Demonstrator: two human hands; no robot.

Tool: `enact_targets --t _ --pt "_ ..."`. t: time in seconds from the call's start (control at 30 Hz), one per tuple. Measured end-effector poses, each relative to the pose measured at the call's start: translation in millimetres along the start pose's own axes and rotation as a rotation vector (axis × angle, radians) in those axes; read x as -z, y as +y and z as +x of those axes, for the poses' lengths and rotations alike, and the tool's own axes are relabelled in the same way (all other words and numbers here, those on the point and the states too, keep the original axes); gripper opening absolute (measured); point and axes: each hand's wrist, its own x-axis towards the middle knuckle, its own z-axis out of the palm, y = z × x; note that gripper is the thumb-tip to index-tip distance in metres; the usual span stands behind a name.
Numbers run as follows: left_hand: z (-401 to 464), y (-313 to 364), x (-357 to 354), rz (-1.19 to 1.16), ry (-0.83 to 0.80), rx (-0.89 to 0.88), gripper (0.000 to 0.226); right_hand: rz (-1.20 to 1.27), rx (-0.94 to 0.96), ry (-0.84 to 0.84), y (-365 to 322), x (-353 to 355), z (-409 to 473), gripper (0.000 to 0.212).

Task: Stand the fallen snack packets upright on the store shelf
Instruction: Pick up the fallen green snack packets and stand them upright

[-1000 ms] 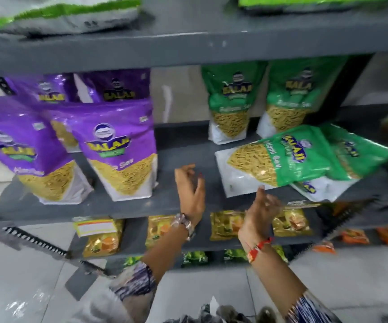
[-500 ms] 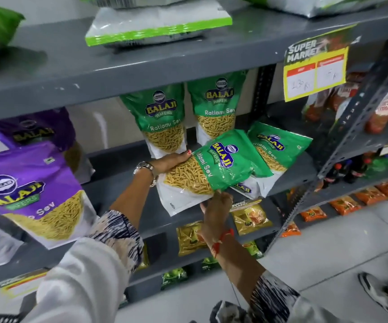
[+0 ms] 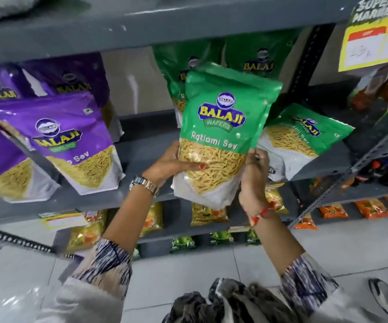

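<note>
A green Balaji Ratlami Sev packet [image 3: 223,127] is held upright in front of the grey shelf [image 3: 141,145]. My left hand [image 3: 169,163] grips its lower left side, thumb across the clear window. My right hand [image 3: 254,173] grips its lower right edge. Its white bottom hangs at the shelf's front edge. A second green packet [image 3: 302,136] lies fallen on its side on the shelf, to the right and behind. Two more green packets [image 3: 258,59] stand upright at the back, partly hidden by the held one.
Purple Balaji packets [image 3: 69,138] stand on the left of the same shelf. A yellow price tag [image 3: 374,40] hangs from the shelf above at the right. Lower shelves carry small yellow and orange packets [image 3: 332,210]. A slotted metal upright [image 3: 351,173] slants at the right.
The green packet has been lifted off the fallen pile and turned from lying sideways to upright. Both hands now grip its lower sides. The view has swung back to the left.
</note>
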Motion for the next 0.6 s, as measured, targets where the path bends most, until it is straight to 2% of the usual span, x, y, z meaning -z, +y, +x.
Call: enact_targets --t 0.07,0.13,0.27,0.43,0.6 --pt "-14.5 1.6 -2.5 -0.026 0.063 -0.035 0.067 -0.02 0.032 -0.026 -9.3 -0.6 2.7 0.013" --pt "-23.5 3.7 -5.1 -0.032 0.135 -0.051 0.083 -0.049 0.05 -0.06 -15.9 -0.9 5.0 0.022" --pt "-24.0 -1.0 -4.4 0.007 0.25 -0.109 0.083 0.01 0.054 -0.14 -10.9 -7.4 8.9 0.024" --pt "-9.9 -17.6 2.2 0.055 0.398 -0.164 0.1 0.043 0.071 -0.262 -3.4 -29.8 17.5 0.024" --pt "14.8 -21.4 11.7 0.087 0.464 -0.198 0.101 0.037 0.078 -0.332 -1.8 -46.5 37.7 0.022"
